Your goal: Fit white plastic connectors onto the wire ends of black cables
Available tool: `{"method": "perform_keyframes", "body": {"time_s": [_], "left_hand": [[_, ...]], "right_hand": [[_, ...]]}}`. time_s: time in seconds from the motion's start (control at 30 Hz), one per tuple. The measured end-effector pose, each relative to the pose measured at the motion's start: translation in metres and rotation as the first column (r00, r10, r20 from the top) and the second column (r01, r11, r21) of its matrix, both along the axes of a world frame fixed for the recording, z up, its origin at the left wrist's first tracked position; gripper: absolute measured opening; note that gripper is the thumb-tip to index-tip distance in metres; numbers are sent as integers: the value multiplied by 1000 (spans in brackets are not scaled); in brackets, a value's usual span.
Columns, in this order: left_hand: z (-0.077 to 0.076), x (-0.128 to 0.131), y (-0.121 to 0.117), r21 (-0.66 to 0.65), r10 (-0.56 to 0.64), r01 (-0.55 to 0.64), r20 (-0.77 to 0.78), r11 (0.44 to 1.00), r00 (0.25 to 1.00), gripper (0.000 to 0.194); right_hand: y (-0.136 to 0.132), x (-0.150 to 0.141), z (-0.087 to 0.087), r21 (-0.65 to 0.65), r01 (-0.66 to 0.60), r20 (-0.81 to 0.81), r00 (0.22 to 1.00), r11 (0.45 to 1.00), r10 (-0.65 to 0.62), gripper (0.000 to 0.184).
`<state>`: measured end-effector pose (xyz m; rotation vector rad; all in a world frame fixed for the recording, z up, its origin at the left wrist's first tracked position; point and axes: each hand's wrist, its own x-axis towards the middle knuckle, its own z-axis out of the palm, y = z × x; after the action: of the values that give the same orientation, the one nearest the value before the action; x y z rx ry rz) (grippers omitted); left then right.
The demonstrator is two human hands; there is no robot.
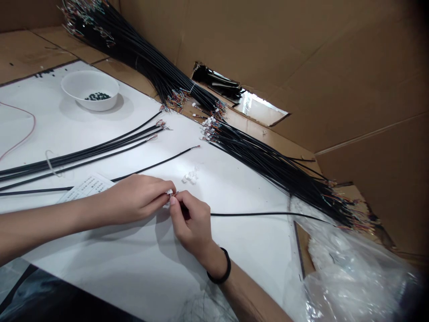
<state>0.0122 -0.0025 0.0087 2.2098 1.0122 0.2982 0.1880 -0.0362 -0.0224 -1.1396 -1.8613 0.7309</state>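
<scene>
My left hand [144, 199] pinches a small white connector housing [170, 192] between thumb and fingers. Against it, my right hand [192, 219] is closed on the thin coloured wires at the end of a black cable [248, 214]. The wire tips at the connector are too small to make out singly. That cable runs out to the right under my right hand across the white tabletop. Just beyond my hands lies a small heap of loose white connectors [191, 176]. A printed paper [89, 187] lies partly behind my left forearm.
A white bowl [90, 89] with small dark pieces stands at the back left. Several black cables [100, 150] lie at left. A cable bundle with white connectors [261, 156] lies right, and a larger bundle [134, 53] behind. Cardboard walls [301, 53] and a plastic bag [355, 277] border the right.
</scene>
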Motion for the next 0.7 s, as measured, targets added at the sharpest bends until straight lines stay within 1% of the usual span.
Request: {"method": "perform_keyframes", "body": {"time_s": [0.4, 0.7], "left_hand": [[1, 0, 0, 24, -21, 23, -48, 999, 999, 27], [-3, -1, 0, 132, -68, 79, -87, 988, 994, 25]], "right_hand": [[0, 0, 0, -4, -12, 0, 1000, 1000, 12, 22], [1, 1, 1, -7, -31, -13, 999, 999, 31, 23]]}}
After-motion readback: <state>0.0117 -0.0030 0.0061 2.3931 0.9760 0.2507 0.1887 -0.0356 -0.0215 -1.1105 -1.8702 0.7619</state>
